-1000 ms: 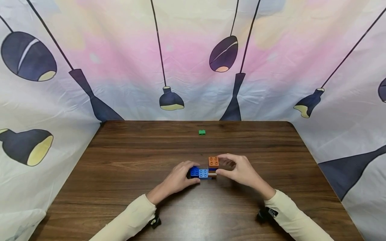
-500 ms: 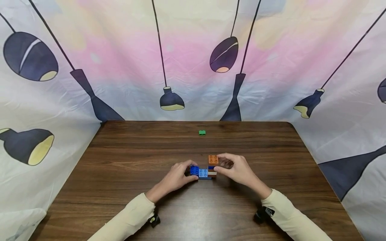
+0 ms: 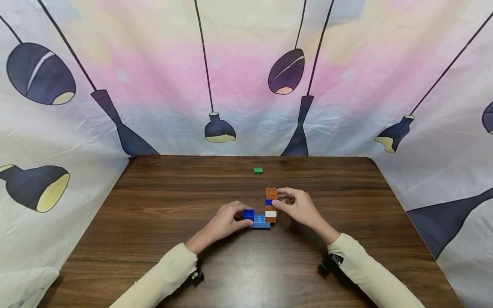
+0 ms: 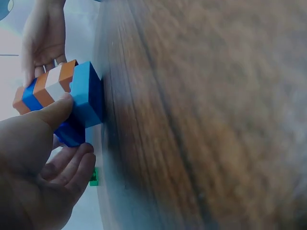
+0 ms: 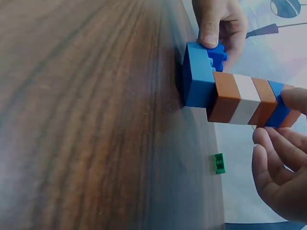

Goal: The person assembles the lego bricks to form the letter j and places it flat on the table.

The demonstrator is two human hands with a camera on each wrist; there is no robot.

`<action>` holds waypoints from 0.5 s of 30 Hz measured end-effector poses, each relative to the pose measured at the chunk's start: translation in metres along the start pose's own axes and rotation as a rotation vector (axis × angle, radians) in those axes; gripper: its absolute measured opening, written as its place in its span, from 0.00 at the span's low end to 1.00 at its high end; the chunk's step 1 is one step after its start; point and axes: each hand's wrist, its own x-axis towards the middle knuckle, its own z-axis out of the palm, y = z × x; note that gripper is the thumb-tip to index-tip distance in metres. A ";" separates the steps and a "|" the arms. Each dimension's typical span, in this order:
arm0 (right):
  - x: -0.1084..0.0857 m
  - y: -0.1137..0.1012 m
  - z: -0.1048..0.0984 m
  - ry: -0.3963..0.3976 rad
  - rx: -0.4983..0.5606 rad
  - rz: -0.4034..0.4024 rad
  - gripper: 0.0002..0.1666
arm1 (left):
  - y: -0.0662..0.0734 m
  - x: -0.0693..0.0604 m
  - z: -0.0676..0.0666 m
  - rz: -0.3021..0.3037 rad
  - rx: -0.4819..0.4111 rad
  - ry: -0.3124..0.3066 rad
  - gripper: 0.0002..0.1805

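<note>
A light blue brick (image 3: 259, 223) lies low in the middle of the joined bricks, just over or on the table. On its left end sits a dark blue brick (image 3: 248, 214), which my left hand (image 3: 227, 222) pinches between thumb and fingers. From its right end rises a stack of orange, white (image 5: 245, 99) and blue bricks, topped by an orange brick (image 3: 271, 193). My right hand (image 3: 300, 208) pinches this stack near the top, its thumb against the upper blue brick (image 5: 277, 108). Whether the light blue brick touches the table cannot be told.
A small green brick (image 3: 258, 170) lies alone near the far edge of the brown wooden table (image 3: 185, 184). Behind the table hangs a cloth (image 3: 246, 77) printed with lamps.
The joined bricks have tipped so their front sides show more and their studs less. My right hand has moved away from me with the stack's top; my left hand keeps its pinch.
</note>
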 end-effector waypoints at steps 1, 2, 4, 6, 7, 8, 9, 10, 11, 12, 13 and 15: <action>0.002 0.000 0.000 0.001 0.000 0.008 0.28 | 0.000 0.001 0.000 0.002 0.004 0.004 0.22; 0.004 0.000 0.001 0.001 0.004 0.018 0.28 | -0.001 0.001 0.000 0.002 0.002 0.006 0.21; 0.009 0.001 0.002 0.003 0.012 0.039 0.28 | -0.001 0.003 -0.001 -0.004 -0.014 0.006 0.21; 0.013 0.003 0.004 0.005 0.015 0.061 0.28 | -0.002 0.005 -0.002 -0.014 -0.033 0.006 0.20; 0.015 0.003 0.004 0.008 0.019 0.071 0.28 | -0.003 0.006 -0.003 -0.017 -0.048 0.006 0.19; 0.016 0.004 0.005 0.009 0.026 0.083 0.28 | -0.003 0.007 -0.003 -0.022 -0.054 0.003 0.19; 0.018 0.004 0.005 0.011 0.029 0.094 0.28 | -0.004 0.008 -0.003 -0.026 -0.058 -0.001 0.18; 0.019 0.005 0.006 0.011 0.034 0.104 0.28 | -0.005 0.009 -0.004 -0.029 -0.063 -0.003 0.18; 0.020 0.006 0.006 0.008 0.039 0.115 0.29 | -0.005 0.010 -0.005 -0.029 -0.066 -0.005 0.18; 0.021 0.007 0.007 0.003 0.045 0.125 0.30 | -0.006 0.011 -0.005 -0.031 -0.071 -0.008 0.17; 0.021 0.008 0.007 -0.004 0.052 0.132 0.31 | -0.007 0.012 -0.005 -0.033 -0.072 -0.012 0.18; 0.022 0.009 0.008 -0.021 0.070 0.147 0.33 | -0.008 0.013 -0.006 -0.041 -0.078 -0.020 0.18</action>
